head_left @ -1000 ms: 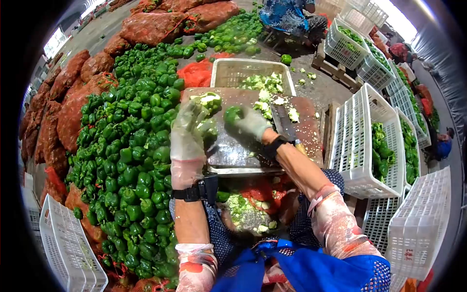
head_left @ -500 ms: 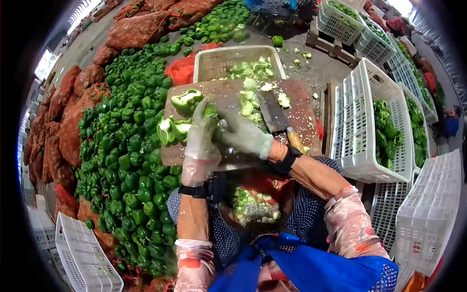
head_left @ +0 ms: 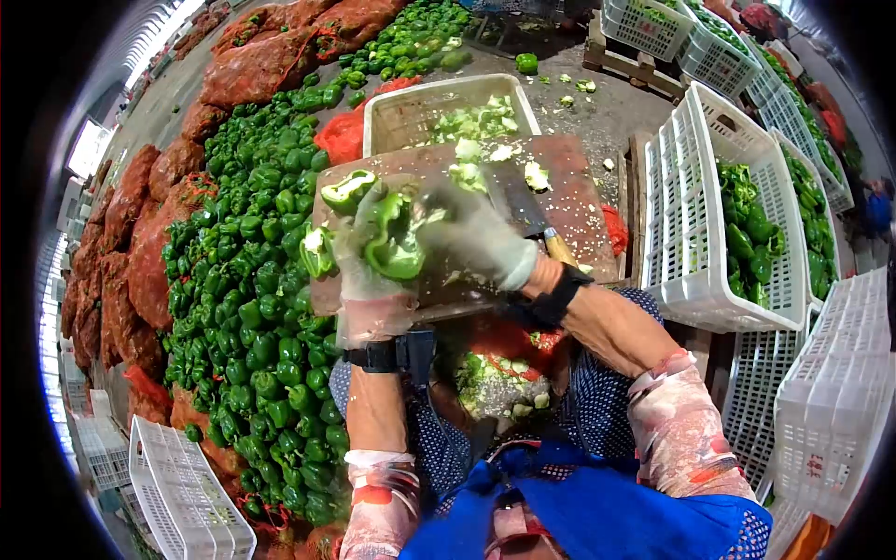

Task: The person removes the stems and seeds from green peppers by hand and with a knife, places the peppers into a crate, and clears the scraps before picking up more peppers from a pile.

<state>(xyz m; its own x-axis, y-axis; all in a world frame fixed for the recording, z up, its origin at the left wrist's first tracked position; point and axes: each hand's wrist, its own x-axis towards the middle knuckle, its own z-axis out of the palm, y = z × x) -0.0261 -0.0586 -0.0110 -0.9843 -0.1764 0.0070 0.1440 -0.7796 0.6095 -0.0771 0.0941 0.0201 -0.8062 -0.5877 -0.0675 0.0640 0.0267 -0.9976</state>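
My gloved left hand (head_left: 359,271) holds a cut-open green pepper (head_left: 395,247) over the left part of a wooden board (head_left: 579,177). Close to the pepper's right side is my right hand (head_left: 476,233), gloved too, its fingers smeared by motion. A halved pepper (head_left: 348,190) lies at the board's upper left, and another cut piece (head_left: 317,252) is at its left edge. The knife (head_left: 518,201) rests on the board beyond my right hand, its wooden handle towards me. Pale pepper cores (head_left: 469,163) and seeds are scattered about.
A big heap of green peppers (head_left: 261,308) spreads to the left, with red mesh sacks (head_left: 140,252) behind. Past the board stands a bin (head_left: 373,126) with pepper scraps. White crates (head_left: 672,205) of peppers line the right side. Scraps (head_left: 495,383) lie between my knees.
The pepper in my left hand now shows its open inside. My right hand has moved slightly right. The view has shifted a little.
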